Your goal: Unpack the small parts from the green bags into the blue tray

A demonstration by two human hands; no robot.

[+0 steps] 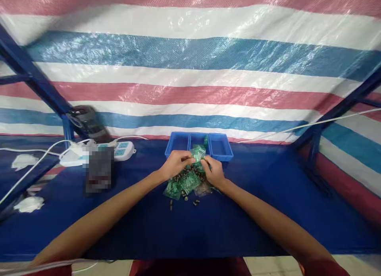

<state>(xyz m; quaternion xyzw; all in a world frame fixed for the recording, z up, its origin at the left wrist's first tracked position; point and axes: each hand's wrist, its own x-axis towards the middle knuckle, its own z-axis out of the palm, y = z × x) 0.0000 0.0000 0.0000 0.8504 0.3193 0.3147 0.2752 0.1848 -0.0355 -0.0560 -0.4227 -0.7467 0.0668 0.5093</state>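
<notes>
Bare tabletop (262,188) lies open rightward; leftward, a power strip (126,150) and apparently loose cables (44,153) obstruct.

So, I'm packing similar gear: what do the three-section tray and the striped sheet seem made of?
Tray: probably smooth molded plastic, uniformly blue with thin walls. Striped sheet: likely woven plastic tarp, semi-glossy; fine weave and wrinkled highlights show.

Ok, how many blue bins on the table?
3, side by side near the striped sheet: the left bin, the middle bin behind the held green packet, and the right bin. No sign of others hidden.
</notes>
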